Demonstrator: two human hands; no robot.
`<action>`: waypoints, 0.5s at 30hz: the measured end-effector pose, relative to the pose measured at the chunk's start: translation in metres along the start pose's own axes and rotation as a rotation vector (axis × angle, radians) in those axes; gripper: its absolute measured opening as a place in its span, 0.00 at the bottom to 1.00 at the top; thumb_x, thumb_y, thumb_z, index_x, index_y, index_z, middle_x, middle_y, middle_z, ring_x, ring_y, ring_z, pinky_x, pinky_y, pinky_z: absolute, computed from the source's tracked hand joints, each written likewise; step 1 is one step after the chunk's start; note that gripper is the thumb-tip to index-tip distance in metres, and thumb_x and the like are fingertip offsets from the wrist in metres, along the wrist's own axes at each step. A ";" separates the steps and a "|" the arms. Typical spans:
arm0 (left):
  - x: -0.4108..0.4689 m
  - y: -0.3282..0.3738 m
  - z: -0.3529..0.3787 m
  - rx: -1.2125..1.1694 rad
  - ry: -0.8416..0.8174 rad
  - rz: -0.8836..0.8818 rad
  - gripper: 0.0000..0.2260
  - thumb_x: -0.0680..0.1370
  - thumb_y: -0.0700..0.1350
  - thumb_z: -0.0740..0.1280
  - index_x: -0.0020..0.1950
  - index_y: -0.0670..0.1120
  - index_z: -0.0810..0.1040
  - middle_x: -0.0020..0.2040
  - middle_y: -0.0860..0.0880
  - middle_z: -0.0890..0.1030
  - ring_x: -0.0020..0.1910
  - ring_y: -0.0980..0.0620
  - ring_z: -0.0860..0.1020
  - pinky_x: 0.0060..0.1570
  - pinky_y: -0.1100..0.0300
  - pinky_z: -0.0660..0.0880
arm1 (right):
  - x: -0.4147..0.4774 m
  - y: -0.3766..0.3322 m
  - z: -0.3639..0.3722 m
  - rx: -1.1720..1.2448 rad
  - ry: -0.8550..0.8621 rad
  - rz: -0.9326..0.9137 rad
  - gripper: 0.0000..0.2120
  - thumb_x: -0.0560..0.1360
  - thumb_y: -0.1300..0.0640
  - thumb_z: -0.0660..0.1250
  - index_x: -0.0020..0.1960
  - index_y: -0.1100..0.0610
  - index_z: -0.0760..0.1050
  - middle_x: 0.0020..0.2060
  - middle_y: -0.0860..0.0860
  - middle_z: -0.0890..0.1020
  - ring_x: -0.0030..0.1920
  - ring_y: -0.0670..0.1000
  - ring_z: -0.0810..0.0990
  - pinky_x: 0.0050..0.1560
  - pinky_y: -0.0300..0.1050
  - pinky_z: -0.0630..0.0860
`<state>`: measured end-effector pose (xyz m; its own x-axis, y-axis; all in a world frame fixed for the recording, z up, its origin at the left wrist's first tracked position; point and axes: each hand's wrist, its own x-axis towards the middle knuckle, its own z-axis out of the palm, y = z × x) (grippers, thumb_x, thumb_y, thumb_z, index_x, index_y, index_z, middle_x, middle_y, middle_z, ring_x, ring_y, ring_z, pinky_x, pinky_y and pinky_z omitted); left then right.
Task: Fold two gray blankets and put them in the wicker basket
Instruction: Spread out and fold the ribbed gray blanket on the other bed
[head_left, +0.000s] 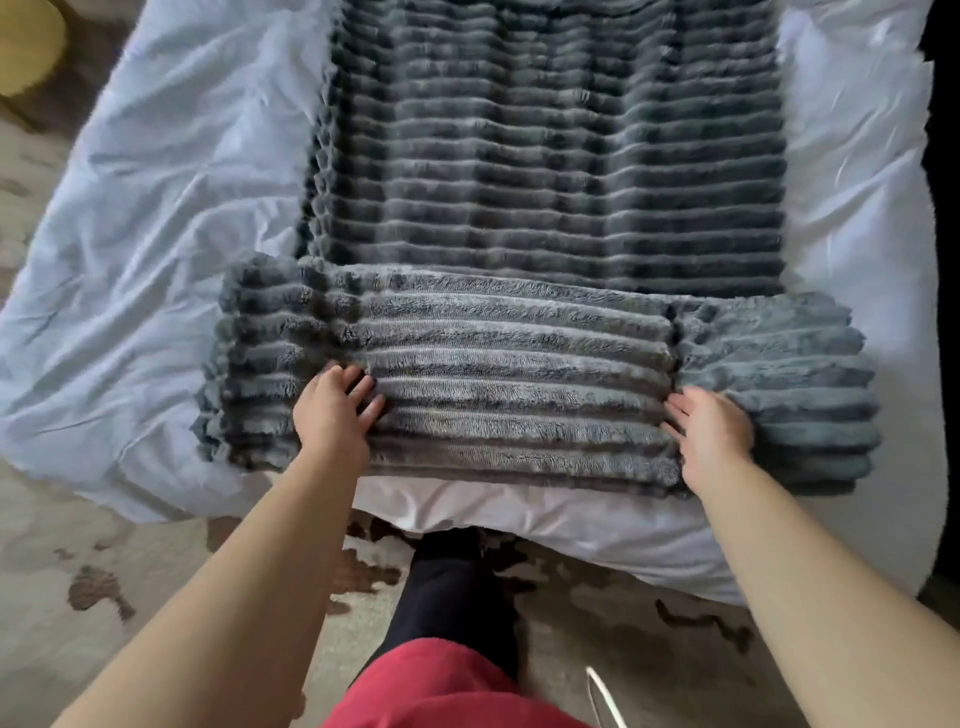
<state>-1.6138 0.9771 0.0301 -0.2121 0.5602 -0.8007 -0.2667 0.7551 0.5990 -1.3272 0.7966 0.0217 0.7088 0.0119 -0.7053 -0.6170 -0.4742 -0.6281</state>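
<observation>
Head view: both my hands lie flat and released on the near folded band of the gray blanket (519, 364). My left hand (335, 410) is toward its left, my right hand (711, 431) at the seam on its right. The rest stretches far across the bed (156, 208). I judge even pressure, ribs kept aligned, makes a square fold. The band sits close to the bed's near edge, with bare bedding left and right. The wicker basket is not in sight.

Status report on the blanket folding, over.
Left hand rests flat on the gray blanket. Right hand flat on it too. Near end folded over, rest lies flat on the white bedding. Basket not in view.
</observation>
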 end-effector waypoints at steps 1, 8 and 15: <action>-0.002 -0.001 -0.005 -0.036 0.036 0.007 0.16 0.82 0.41 0.55 0.69 0.39 0.68 0.62 0.43 0.75 0.52 0.47 0.78 0.47 0.55 0.77 | -0.004 0.005 -0.003 0.017 0.093 0.020 0.07 0.76 0.59 0.62 0.47 0.61 0.77 0.44 0.55 0.82 0.39 0.49 0.81 0.37 0.41 0.76; -0.004 -0.044 -0.048 -0.029 0.233 -0.286 0.25 0.75 0.55 0.69 0.64 0.40 0.72 0.56 0.44 0.78 0.49 0.48 0.79 0.45 0.48 0.79 | -0.017 0.063 -0.028 0.021 -0.045 0.542 0.24 0.77 0.40 0.62 0.58 0.61 0.70 0.40 0.57 0.75 0.42 0.56 0.76 0.57 0.52 0.75; 0.023 -0.032 -0.032 -0.218 -0.082 -0.365 0.26 0.76 0.62 0.62 0.68 0.49 0.73 0.66 0.44 0.76 0.64 0.42 0.74 0.67 0.40 0.66 | -0.005 0.054 -0.025 0.363 -0.099 0.476 0.11 0.80 0.51 0.61 0.45 0.56 0.75 0.70 0.57 0.71 0.57 0.56 0.78 0.67 0.50 0.68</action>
<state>-1.6404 0.9547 -0.0070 0.0060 0.3013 -0.9535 -0.5046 0.8242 0.2573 -1.3559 0.7489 -0.0002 0.3017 -0.0376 -0.9527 -0.9481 -0.1174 -0.2956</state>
